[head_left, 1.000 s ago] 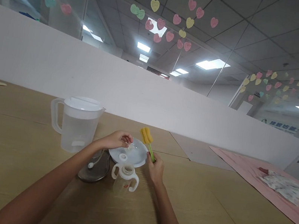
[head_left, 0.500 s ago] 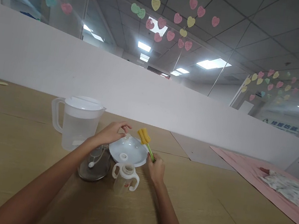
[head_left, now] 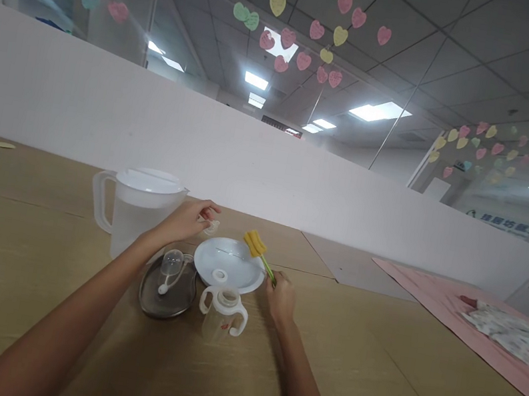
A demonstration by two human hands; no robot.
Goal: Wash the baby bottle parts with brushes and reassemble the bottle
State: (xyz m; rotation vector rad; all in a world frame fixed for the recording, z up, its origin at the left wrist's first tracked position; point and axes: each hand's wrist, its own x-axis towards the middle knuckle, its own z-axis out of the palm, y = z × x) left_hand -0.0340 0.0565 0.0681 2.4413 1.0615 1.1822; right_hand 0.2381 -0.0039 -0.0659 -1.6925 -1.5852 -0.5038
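Observation:
My left hand is above the far left rim of the white bowl, its fingers closed on a small translucent nipple-like piece. In my right hand, at the bowl's right side, is a bottle brush with a yellow sponge head and green handle, its head over the far right rim. A white ring lies inside the bowl. In front stands an uncapped two-handled baby bottle. On the metal tray are a clear cap and a straw with a round white end.
A lidded clear pitcher stands behind my left forearm. Along the back of the wooden table runs a low white wall under glass. At right, a pink cloth carries a patterned garment.
My left hand has moved left and slightly up, away from the bowl, with the translucent piece. The clear cap on the tray is now less covered. The brush has barely shifted.

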